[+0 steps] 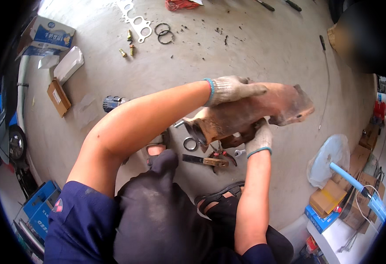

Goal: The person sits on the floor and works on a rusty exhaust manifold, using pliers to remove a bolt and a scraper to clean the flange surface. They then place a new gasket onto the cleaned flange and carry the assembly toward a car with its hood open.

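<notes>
A rusty brown exhaust manifold (pixel 246 111) is held off the floor between my two gloved hands, lying slantwise with its flanged right end higher. My left hand (pixel 235 90) lies along its upper side, fingers wrapped partly over it. From below, my right hand (pixel 260 137) grips its underside; some of those fingers are hidden behind the part. A metal ring (pixel 190 144) is on the floor under its left end. Close by are a wooden-handled brush-like tool (pixel 205 160), red-handled pliers (pixel 223 155) and the end of a wrench (pixel 239 152).
Farther off lie a white metal gasket (pixel 140 30), two black rings (pixel 164 34) and several brass-coloured bolts (pixel 132 50). A dark cylindrical tool (pixel 113 103) is beyond my left forearm. Cartons (pixel 52 35) stand at left, and a blue fan-like thing (pixel 331 160) with boxes at right.
</notes>
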Demonstrator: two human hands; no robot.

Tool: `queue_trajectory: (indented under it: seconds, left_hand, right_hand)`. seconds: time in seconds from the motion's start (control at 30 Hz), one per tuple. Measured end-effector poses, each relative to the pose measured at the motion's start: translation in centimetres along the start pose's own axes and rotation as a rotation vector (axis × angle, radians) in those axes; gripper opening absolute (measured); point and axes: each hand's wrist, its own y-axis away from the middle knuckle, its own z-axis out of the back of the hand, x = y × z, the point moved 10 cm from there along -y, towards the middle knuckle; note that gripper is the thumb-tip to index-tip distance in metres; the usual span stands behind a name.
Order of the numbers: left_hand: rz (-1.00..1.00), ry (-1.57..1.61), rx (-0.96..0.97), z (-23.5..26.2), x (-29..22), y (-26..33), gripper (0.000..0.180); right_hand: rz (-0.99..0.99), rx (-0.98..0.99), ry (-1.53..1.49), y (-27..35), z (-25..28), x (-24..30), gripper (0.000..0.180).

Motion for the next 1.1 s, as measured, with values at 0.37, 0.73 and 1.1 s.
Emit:
queue_trajectory:
  seconds: [0.37, 0.73, 1.1]
  left_hand:
    - [0.267, 0.240, -0.042, 2.1, 5.5, -5.8, 0.084]
    - [0.235, 0.107, -0.055, 3.8, 5.6, -10.6, 0.081]
    - [0.201, -0.274, -0.045, 3.7, 5.1, -11.4, 0.091]
  right_hand:
    - [0.087, -0.255, 0.313, -3.1, 2.5, 1.3, 0.029]
    - [0.150, -0.292, 0.510, -6.5, 1.4, 5.0, 0.030]
    - [0.401, -0.136, 1.607, -3.9, -3.2, 14.6, 0.051]
